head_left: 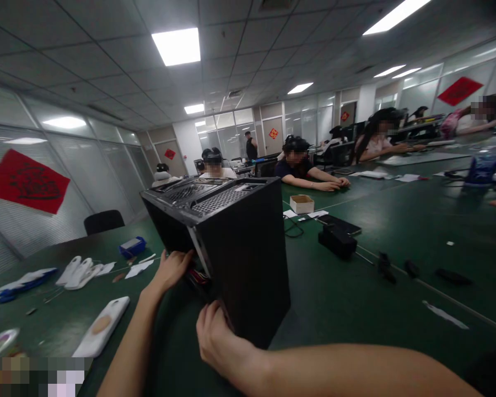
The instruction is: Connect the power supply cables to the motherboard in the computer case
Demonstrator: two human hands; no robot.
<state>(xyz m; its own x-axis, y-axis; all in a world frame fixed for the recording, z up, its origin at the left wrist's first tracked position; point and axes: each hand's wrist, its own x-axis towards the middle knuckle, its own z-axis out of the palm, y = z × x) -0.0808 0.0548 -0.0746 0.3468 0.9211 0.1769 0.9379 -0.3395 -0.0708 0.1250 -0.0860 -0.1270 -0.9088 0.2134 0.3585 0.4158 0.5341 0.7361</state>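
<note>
A black computer case (248, 264) with a vented mesh top stands upright on the green table, its near left side dark and open. Inside that opening, something with red in it shows low down; most of the interior is hidden in shadow. My left hand (171, 271) is at the opening, its fingers bent against the case and their tips partly hidden. Lower down, my right hand (221, 333) has its fingers curled around the near bottom edge of the case.
Left of the case lie a white phone-shaped object (103, 325), a blue box (132, 247) and white slippers-like pieces (79, 273). To the right are a small open carton (301, 204), a black adapter-like block (338, 242) and a water bottle (483, 165). A person (300, 165) sits across the table (355, 309).
</note>
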